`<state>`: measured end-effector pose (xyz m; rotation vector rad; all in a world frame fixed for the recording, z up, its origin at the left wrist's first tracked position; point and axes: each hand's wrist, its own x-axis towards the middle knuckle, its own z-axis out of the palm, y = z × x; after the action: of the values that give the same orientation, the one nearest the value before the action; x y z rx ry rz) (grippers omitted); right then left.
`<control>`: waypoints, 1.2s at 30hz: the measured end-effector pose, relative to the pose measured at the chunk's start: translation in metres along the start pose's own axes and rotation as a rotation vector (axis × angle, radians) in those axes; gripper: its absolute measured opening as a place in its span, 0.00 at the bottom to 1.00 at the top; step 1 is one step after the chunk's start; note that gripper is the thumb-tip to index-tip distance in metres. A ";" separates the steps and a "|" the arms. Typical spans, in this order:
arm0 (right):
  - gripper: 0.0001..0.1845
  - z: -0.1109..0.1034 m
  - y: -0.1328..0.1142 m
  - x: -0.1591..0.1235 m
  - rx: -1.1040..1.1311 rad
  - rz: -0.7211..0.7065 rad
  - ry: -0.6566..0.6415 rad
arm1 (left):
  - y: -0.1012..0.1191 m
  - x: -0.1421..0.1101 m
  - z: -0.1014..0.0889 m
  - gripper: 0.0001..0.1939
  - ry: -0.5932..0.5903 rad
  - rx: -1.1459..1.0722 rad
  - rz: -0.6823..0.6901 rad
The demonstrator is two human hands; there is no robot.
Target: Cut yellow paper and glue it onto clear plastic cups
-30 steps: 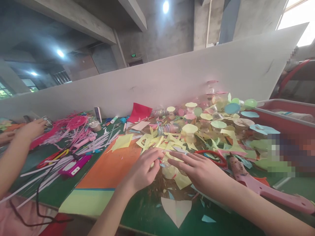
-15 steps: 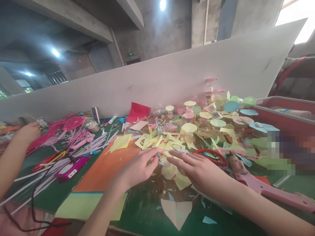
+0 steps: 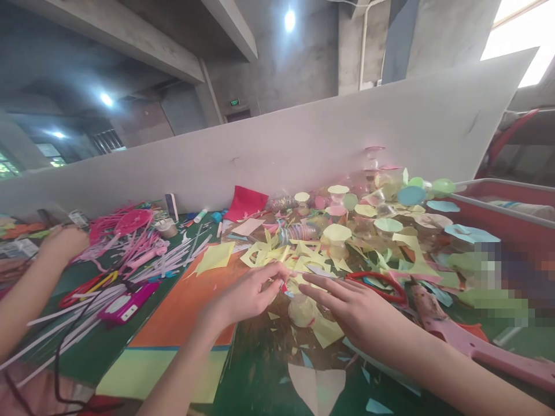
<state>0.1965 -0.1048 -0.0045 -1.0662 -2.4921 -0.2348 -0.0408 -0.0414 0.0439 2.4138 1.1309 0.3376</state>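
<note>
Bottle piece (image 3: 302, 312), clear and rounded, sits on the green table (image 3: 255, 364) just below the gap between the two hands, with yellow paper (image 3: 328, 332) beside it on the right. Left hand (image 3: 254, 293) comes in with thumb and forefinger curved toward each other at a tiny red bit (image 3: 284, 286); whether they pinch it is too small to tell. Right hand (image 3: 359, 303) lies palm down with its fingers straight and slightly parted; its thumb is hidden, so I cannot tell whether it grips anything beneath. Fingertips of the two hands almost meet.

Yellow scraps (image 3: 280, 253) spread just beyond, with scissors (image 3: 403, 292) lying past the right hand, red handle toward the right. Farther back stand many clear bottle parts, several topped with paper discs, such as a yellow disc (image 3: 337, 233). A pink tool, probably a glue gun (image 3: 481, 345), lies near the right forearm. Pale paper (image 3: 316, 386) lies nearest the front edge. Under the left forearm are an orange sheet (image 3: 182, 309) and a yellow-green sheet (image 3: 162, 370). At the far left, a co-worker's hand (image 3: 65, 242) is near pink strips (image 3: 110, 222).
</note>
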 end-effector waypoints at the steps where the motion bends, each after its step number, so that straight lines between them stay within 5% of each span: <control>1: 0.41 0.000 0.000 0.000 -0.005 0.000 0.004 | -0.001 0.000 0.002 0.12 0.017 0.001 0.001; 31: 0.39 -0.003 -0.001 -0.003 -0.088 -0.043 0.044 | -0.014 0.005 0.024 0.09 0.149 -0.221 -0.078; 36: 0.39 -0.003 -0.001 -0.004 -0.095 -0.038 0.036 | -0.015 0.009 0.024 0.06 0.219 -0.397 -0.096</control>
<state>0.1994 -0.1092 -0.0032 -1.0434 -2.4927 -0.3840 -0.0355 -0.0333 0.0157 2.0039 1.1409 0.7342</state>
